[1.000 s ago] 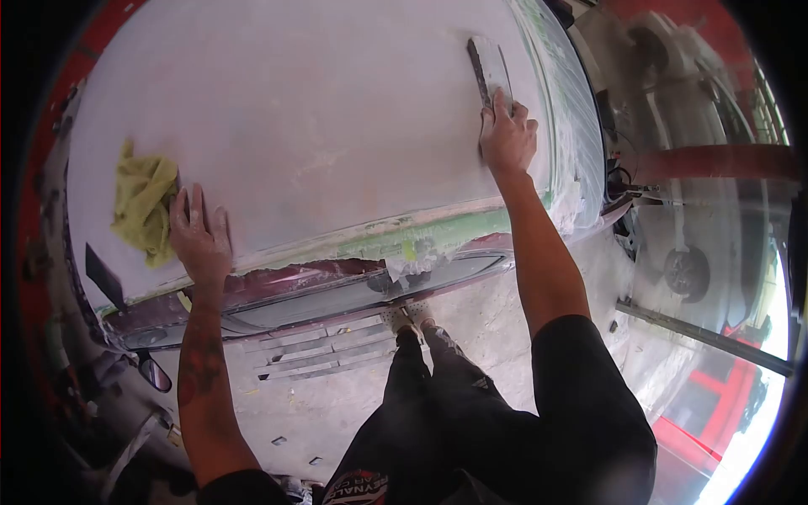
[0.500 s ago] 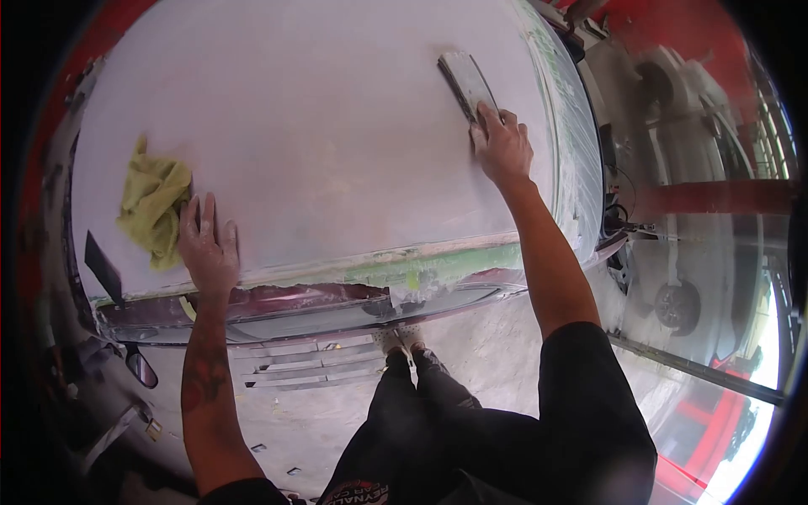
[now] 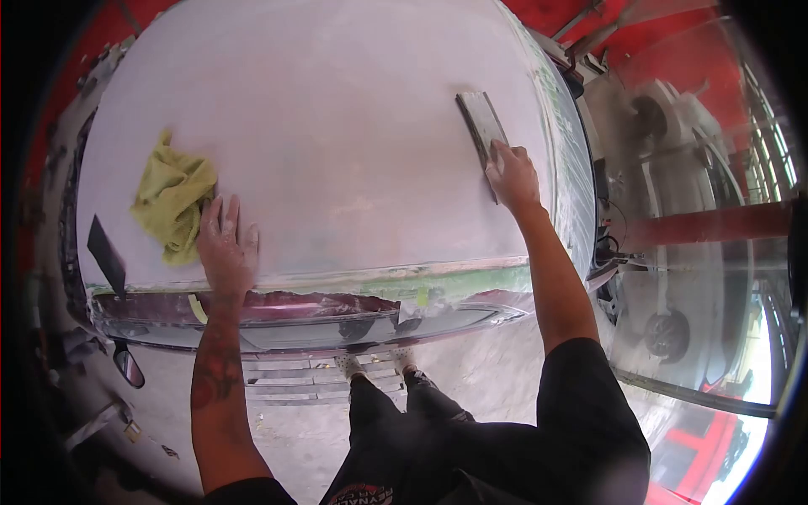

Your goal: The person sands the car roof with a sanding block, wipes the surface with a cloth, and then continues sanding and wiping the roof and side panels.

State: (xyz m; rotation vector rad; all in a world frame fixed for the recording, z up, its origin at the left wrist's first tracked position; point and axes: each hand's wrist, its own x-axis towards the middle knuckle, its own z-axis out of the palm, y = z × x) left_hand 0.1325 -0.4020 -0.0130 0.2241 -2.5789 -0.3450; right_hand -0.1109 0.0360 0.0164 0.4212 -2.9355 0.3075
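Observation:
My right hand (image 3: 515,175) is wrapped round the near part of a long, flat sanding block (image 3: 483,119), which lies against the pale, dusty car roof (image 3: 337,126) toward its right side. On the left, my left hand (image 3: 227,248) rests on the roof near its front edge, fingers spread and dusted white. Just beside those fingers lies a crumpled yellow-green cloth (image 3: 174,198). A dark flat piece (image 3: 106,255) sits at the roof's left corner.
Green masking (image 3: 471,276) runs along the roof's near edge, above the car's side window. A side mirror (image 3: 128,366) sticks out at lower left. Beyond the roof's right side stands a white vehicle (image 3: 686,219), with a red post (image 3: 715,223) across it.
My right hand and the block have moved nearer and slightly right on the roof. The view has shifted a little, and the feet are farther apart. My left hand stays beside the cloth.

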